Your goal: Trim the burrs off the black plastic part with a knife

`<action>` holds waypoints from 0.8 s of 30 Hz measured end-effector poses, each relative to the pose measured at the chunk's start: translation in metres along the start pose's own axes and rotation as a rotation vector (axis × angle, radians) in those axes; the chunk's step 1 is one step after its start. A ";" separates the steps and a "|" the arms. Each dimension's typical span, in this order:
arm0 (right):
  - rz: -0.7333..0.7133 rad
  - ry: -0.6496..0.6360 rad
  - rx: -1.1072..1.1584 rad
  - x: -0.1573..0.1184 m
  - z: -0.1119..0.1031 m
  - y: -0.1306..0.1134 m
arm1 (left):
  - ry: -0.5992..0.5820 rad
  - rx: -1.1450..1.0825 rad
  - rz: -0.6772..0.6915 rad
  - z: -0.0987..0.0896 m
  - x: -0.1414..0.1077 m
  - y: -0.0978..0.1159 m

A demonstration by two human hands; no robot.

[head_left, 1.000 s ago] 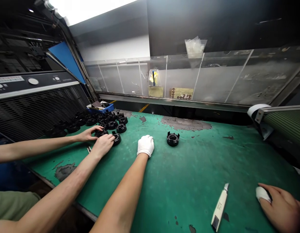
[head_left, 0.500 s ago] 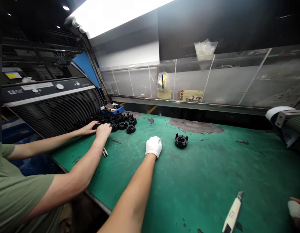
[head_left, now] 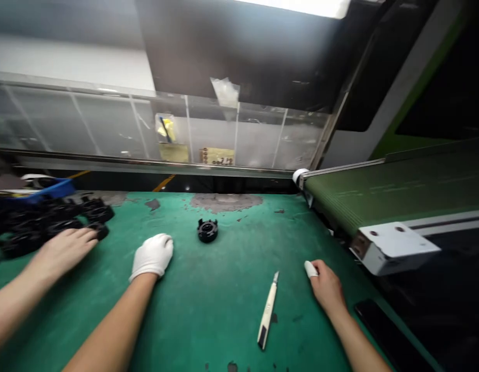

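Note:
My left hand (head_left: 153,256), in a white glove, rests closed on the green tabletop (head_left: 208,289), with nothing visible in it. To its right sits a round black part (head_left: 207,230) with upright tabs, not touched by either hand. My right hand (head_left: 325,283) lies on the right side of the table, its fingers curled and a white cover on the thumb; whether it holds anything is hidden. A cream utility knife (head_left: 267,311) lies between my hands, its blade end pointing away from me.
Another person's hand (head_left: 68,248) touches the cluster of black parts (head_left: 49,219) at the left. Behind them is a blue tray (head_left: 59,188). A green conveyor belt (head_left: 398,186) stands at the right, and a dark phone-like object (head_left: 390,333) lies near the right edge.
The view has swung to the right, bringing my right hand, the whole knife and the conveyor into sight. The other person's hand has opened out over the black parts. My left hand stays closed.

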State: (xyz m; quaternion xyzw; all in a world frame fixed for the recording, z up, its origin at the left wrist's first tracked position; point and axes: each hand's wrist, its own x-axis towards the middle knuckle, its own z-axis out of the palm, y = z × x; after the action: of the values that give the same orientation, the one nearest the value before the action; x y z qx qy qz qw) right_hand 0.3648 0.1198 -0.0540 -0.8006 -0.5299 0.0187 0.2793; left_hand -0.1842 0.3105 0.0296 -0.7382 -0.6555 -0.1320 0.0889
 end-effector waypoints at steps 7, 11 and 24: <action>-0.104 0.012 -0.023 0.001 -0.005 -0.004 | -0.088 -0.062 -0.128 0.016 0.005 0.044; -0.109 -0.007 -0.035 -0.002 -0.010 -0.007 | -0.112 -0.067 -0.136 0.008 0.003 0.043; -0.050 -0.085 -0.088 -0.003 -0.017 -0.014 | -0.124 -0.089 -0.140 0.006 0.001 0.048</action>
State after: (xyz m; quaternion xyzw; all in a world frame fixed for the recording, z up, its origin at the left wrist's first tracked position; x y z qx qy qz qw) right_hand 0.3576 0.1142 -0.0341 -0.7971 -0.5613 0.0224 0.2215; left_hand -0.1356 0.3076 0.0259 -0.7008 -0.7030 -0.1211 0.0058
